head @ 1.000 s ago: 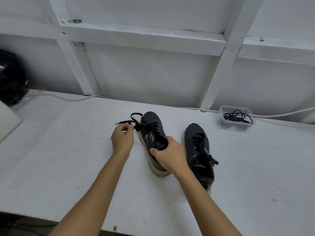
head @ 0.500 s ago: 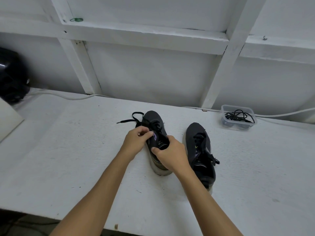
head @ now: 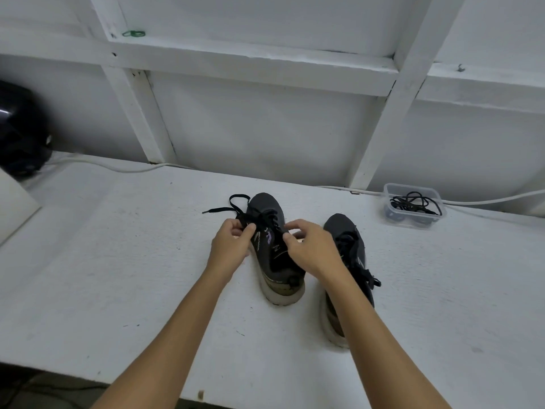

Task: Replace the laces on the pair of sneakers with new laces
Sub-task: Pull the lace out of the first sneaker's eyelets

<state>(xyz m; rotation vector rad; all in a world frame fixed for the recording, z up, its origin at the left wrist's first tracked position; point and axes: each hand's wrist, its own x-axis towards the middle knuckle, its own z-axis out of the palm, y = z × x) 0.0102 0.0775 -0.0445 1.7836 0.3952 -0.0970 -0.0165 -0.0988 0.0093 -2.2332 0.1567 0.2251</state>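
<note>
Two dark grey sneakers stand side by side on the white table point(head: 118, 276), toes pointing away from me. The left sneaker point(head: 272, 249) has its black lace point(head: 236, 206) untied, with a loop and a loose end trailing to its left. My left hand point(head: 233, 246) pinches that lace at the shoe's left side. My right hand point(head: 312, 250) pinches at the lacing on the shoe's right side, above the tongue. The right sneaker point(head: 349, 261) still has its black lace tied, and my right forearm covers part of it.
A clear plastic tub point(head: 413, 206) with coiled black laces stands at the back right by the wall. A white cable point(head: 112, 168) runs along the wall. A black rounded object point(head: 20, 137) sits at the far left, with a white board point(head: 14, 208) beside it.
My right hand let go of the left sneaker's heel collar and moved forward to the lacing. My left hand came in from the loose lace end to the shoe's side.
</note>
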